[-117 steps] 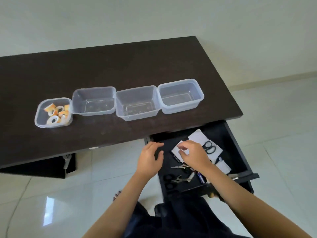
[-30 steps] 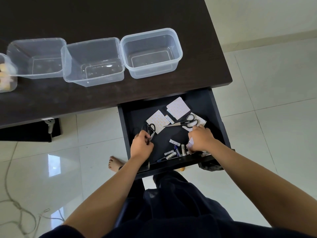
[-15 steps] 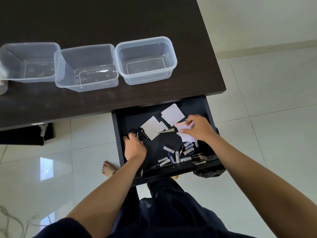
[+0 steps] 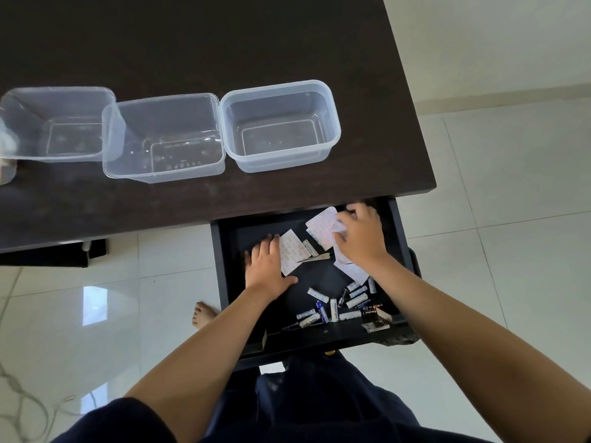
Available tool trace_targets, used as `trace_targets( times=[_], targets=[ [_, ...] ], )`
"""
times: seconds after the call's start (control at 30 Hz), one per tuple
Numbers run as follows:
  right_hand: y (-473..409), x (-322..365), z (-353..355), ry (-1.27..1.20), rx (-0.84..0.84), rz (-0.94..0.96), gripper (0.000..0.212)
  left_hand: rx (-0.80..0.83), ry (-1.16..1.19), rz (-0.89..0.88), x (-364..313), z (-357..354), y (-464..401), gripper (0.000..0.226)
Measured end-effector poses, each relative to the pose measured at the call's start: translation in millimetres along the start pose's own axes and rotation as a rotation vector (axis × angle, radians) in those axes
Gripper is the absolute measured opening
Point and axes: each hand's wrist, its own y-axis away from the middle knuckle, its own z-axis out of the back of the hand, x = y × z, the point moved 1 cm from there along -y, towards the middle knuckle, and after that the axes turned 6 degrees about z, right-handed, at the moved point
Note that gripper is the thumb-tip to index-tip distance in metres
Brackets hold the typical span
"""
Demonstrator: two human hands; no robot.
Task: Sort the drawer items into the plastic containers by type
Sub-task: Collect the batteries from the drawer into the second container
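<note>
The black drawer (image 4: pixel 224 282) stands pulled out under the desk's front edge. My left hand (image 4: pixel 267 266) lies palm down on the drawer floor at its left, beside a white dotted sheet (image 4: pixel 291 254); what lies under the palm is hidden. My right hand (image 4: pixel 361 238) is at the back right, closed on crumpled white sheets (image 4: pixel 339 227), over another dotted sheet (image 4: pixel 321 230). Silver scissor blades (image 4: pixel 315 258) stick out from under it. Several batteries (image 4: pixel 334 310) lie at the drawer's front. Three clear containers (image 4: pixel 281 126) (image 4: pixel 163 139) (image 4: pixel 57 123) stand in a row on the desk.
A fourth container (image 4: pixel 6 155) shows only partly at the left edge. The dark desk (image 4: pixel 224 43) ends at the right above a white tiled floor (image 4: pixel 495 219). A small dark box (image 4: pixel 375 324) lies at the drawer's front right corner. A foot (image 4: pixel 203 316) is on the floor.
My right hand has moved toward the drawer's back right corner with the white sheets. My left hand now covers the spot where the black-handled scissors lay. The view has shifted closer.
</note>
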Motion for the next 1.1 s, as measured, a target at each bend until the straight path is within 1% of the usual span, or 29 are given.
trace_targets(
  times=[0.03, 0.07, 0.1, 0.17, 0.23, 0.33, 0.43, 0.57, 0.63, 0.73, 0.8, 0.87, 0.93, 1.0, 1.1],
  targets=[
    [4.7, 5.4, -4.0, 0.040, -0.002, 0.045, 0.034, 0.010, -0.015, 0.002, -1.5, 0.3, -2.9, 0.111],
    [9.4, 10.3, -9.8, 0.076, 0.039, 0.077, 0.040, 0.013, -0.027, 0.007, -3.3, 0.4, -5.8, 0.113],
    [14.7, 15.4, -14.7, 0.097, 0.115, 0.087, 0.047, 0.007, -0.038, 0.015, -4.7, 0.9, -7.2, 0.113],
    [22.4, 18.7, -23.6, 0.107, 0.251, 0.054, 0.057, -0.010, -0.068, 0.023, -7.3, 2.1, -9.9, 0.109],
    [23.9, 14.7, -29.0, 0.125, 0.283, 0.035, 0.058, -0.021, -0.075, 0.016, -8.0, 3.8, -13.3, 0.100],
    [18.5, 8.8, -27.3, 0.143, 0.261, 0.044, 0.054, -0.040, -0.019, 0.009, -3.5, 11.4, -18.2, 0.088],
    [11.4, 3.2, -23.7, 0.143, 0.237, 0.019, 0.048, -0.087, 0.018, -0.017, 0.8, 19.6, -22.2, 0.083],
    [8.2, -8.1, -21.1, 0.136, 0.112, -0.041, 0.028, -0.154, 0.043, 0.012, 4.1, 26.6, -27.2, 0.070],
    [6.6, -9.7, -19.9, 0.145, 0.105, -0.072, 0.024, -0.146, 0.060, 0.039, 5.3, 28.3, -30.3, 0.067],
    [4.1, -6.5, -19.9, 0.190, 0.086, -0.093, 0.027, -0.146, 0.073, 0.082, 6.7, 29.0, -31.6, 0.066],
    [6.3, -3.3, -23.2, 0.207, 0.020, -0.072, 0.033, -0.173, 0.080, 0.119, 6.3, 28.4, -27.7, 0.065],
    [11.0, -0.3, -28.7, 0.206, -0.049, -0.014, 0.042, -0.206, 0.085, 0.144, 5.0, 26.3, -20.5, 0.065],
    [16.2, 3.0, -33.9, 0.210, -0.028, 0.031, 0.045, -0.242, 0.065, 0.132, 4.6, 22.3, -12.4, 0.064],
    [19.6, 4.1, -37.6, 0.229, 0.039, 0.035, 0.040, -0.248, 0.031, 0.074, 6.9, 16.1, -3.8, 0.058],
    [16.9, 3.7, -38.4, 0.239, 0.060, 0.009, 0.034, -0.174, 0.008, 0.032, 16.3, 7.3, 6.7, 0.045]
  ],
)
